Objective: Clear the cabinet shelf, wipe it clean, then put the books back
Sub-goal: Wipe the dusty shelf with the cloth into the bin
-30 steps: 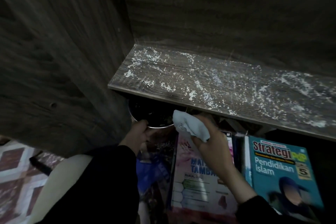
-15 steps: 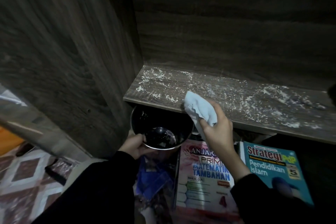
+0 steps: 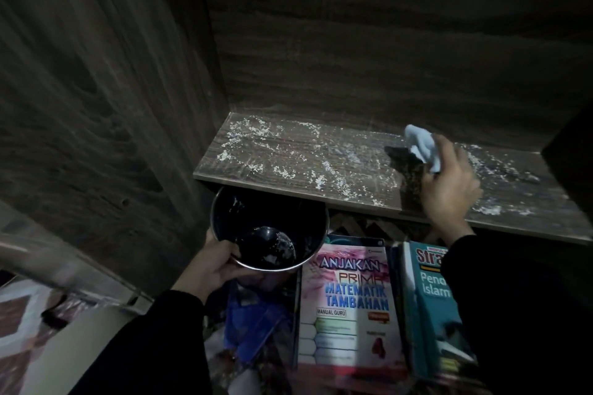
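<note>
Right hand (image 3: 449, 183) pinches a pale cloth (image 3: 422, 146) over the bare, crumb-strewn shelf (image 3: 288, 163) while the left hand (image 3: 211, 266) grips a dark bowl (image 3: 269, 228) under its front edge, so clearing looks done, wiping barely begun, and the books (image 3: 349, 308) wait below.

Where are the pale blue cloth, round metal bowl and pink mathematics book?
pale blue cloth (image 3: 421, 145), head view, crumpled top.
round metal bowl (image 3: 256, 215), head view, inner wall.
pink mathematics book (image 3: 348, 301), head view, front cover.
</note>
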